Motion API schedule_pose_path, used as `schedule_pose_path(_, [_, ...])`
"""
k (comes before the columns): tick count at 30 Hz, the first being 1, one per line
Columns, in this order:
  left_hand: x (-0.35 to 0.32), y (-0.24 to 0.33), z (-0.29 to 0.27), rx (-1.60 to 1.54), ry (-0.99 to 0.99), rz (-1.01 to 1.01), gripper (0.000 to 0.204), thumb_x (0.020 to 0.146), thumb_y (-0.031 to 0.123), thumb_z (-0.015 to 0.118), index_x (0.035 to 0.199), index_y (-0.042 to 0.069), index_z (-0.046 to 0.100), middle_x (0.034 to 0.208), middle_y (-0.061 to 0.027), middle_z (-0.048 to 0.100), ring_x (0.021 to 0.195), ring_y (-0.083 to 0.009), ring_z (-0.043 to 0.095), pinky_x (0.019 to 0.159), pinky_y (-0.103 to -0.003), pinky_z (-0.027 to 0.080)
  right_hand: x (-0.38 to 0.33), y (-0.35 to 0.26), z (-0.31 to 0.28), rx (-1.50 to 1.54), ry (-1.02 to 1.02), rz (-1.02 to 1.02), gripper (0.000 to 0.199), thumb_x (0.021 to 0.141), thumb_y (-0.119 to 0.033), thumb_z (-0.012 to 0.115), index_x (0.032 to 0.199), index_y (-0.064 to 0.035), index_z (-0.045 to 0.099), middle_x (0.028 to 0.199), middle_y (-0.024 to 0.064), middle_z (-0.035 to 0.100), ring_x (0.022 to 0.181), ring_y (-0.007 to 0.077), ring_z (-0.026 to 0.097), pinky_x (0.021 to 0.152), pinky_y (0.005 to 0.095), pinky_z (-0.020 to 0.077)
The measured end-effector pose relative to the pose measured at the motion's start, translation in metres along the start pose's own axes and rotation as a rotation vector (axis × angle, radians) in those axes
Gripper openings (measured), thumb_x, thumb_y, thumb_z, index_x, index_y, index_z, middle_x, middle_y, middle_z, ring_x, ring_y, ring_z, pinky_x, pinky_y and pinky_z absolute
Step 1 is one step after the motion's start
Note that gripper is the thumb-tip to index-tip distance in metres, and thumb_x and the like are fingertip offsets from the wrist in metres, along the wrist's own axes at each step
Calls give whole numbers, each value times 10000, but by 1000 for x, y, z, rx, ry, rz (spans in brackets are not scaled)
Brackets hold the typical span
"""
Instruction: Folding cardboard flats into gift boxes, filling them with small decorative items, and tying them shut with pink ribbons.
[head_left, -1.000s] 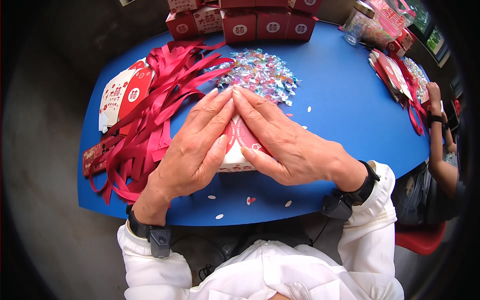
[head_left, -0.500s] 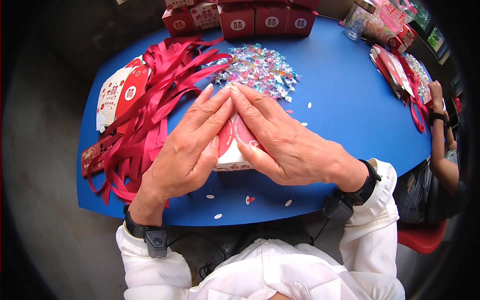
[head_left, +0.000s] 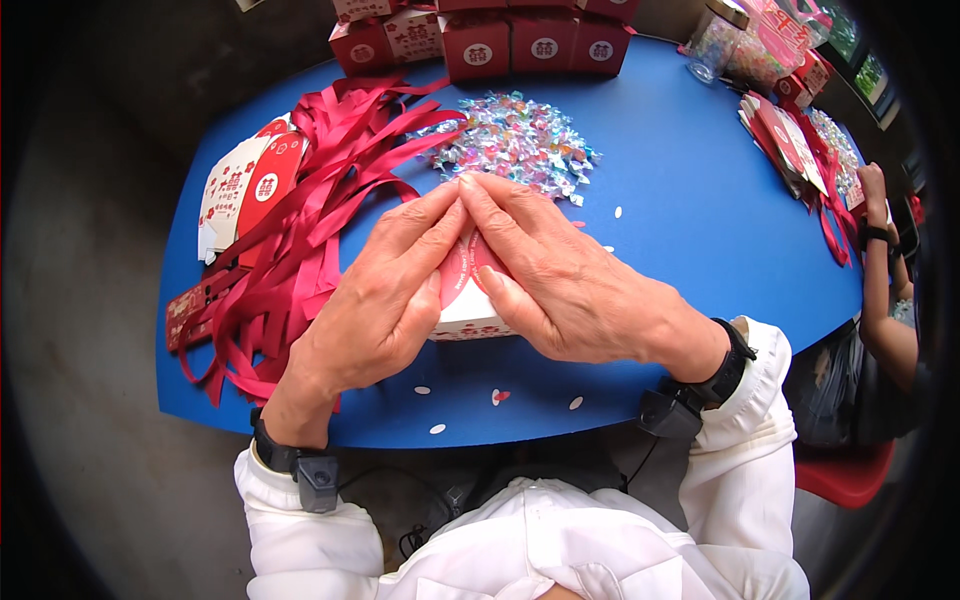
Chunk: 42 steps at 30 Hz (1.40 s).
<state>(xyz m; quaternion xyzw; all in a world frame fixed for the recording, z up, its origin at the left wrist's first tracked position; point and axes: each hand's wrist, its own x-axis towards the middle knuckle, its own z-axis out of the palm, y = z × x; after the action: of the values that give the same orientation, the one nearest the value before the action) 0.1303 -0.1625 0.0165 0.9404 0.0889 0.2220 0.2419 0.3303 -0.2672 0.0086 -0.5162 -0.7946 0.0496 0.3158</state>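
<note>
A small red and white candy box (head_left: 468, 325) stands on the blue table in front of me. Both hands are cupped over it, their fingertips meeting above its far side. My left hand (head_left: 395, 285) covers the left part of the box, thumb near the top edge. On the right, my right hand (head_left: 580, 285) lies along the other side, its thumb on the red top flap (head_left: 462, 270). The palms and fingers hide most of the box. Just beyond the fingertips lies a heap of shiny wrapped candies (head_left: 525, 145).
Dark pink ribbons (head_left: 300, 240) spread at the left, beside flat unfolded boxes (head_left: 240, 190). Finished red boxes (head_left: 540, 45) are stacked at the back. Far right are a jar (head_left: 715, 50), more flat boxes (head_left: 785, 140) and another person's arm (head_left: 880, 270). Small paper ovals (head_left: 497, 397) lie nearby.
My left hand's fingers have drawn closer together over the box. The right hand has barely shifted, and the box stays in place.
</note>
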Motion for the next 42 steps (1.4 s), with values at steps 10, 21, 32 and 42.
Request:
schedule_pose_path(10, [0,-1,2,-1,49,31,541,902,70,411,1405,-127,430,1492,-265,397,1380,-384,396,1158,-446,298,1,-4,-3,-16,-14,21,686,989,-280,500,1429,197,280,1431,372,359,1344,468,387,1142,464,326])
schedule_pose_path(21, [-6,-27,-15,-307,-70,58,1304,620,509,906,1573,29,156,1603,-231,193,1488,-376,211,1209,-441,215,4,0,-16,82,-134,22,990,883,-553,669,1522,59,224,1522,330,247,1406,477,313,1141,489,345])
schedule_pose_path(32, [-6,-14,-12,36,-22,73,1097,657,562,859,1510,66,382,1401,-222,412,1233,-391,520,1005,-440,482,5,19,-16,33,-105,-106,944,887,-501,673,1506,76,254,1522,312,285,1407,446,333,1159,445,326])
schedule_pose_path(42, [-7,-12,-12,-7,-16,15,1109,662,599,839,1498,38,375,1266,-211,462,1136,-391,568,935,-448,516,8,18,-19,20,-136,-139,935,882,-479,679,1512,68,256,1526,291,308,1398,429,357,1158,445,328])
